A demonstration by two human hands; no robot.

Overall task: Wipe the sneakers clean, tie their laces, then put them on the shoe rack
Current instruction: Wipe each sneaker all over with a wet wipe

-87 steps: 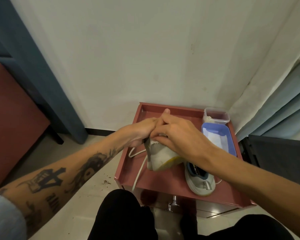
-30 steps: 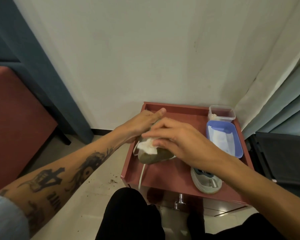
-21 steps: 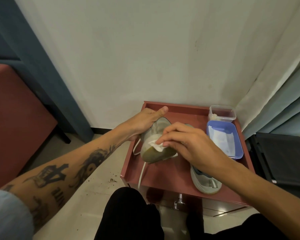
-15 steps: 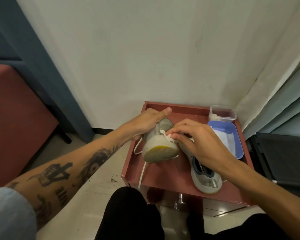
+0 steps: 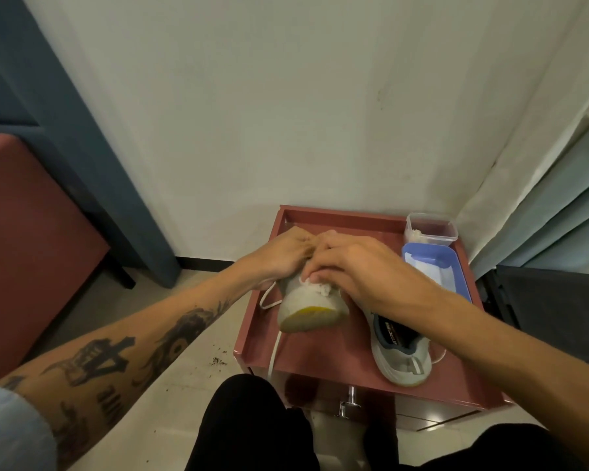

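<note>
The person is wearing a light blue sleeve (image 5: 11, 428) and black trousers (image 5: 249, 426). Dark tattoos (image 5: 96, 358) are covering the forearm (image 5: 225, 290) beside the sleeve.

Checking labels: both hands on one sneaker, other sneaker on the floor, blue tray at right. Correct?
No. Head view: the other sneaker lies on the red table, not the floor. Left hand and right hand (with wipe) hold one sneaker; blue tray at right.

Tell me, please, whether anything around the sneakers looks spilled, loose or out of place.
Two things. A white lace from the held sneaker hangs untied over the front-left rim of the red cabinet. Dark crumbs lie scattered on the floor tiles just left of it, like spilled dirt.
</note>
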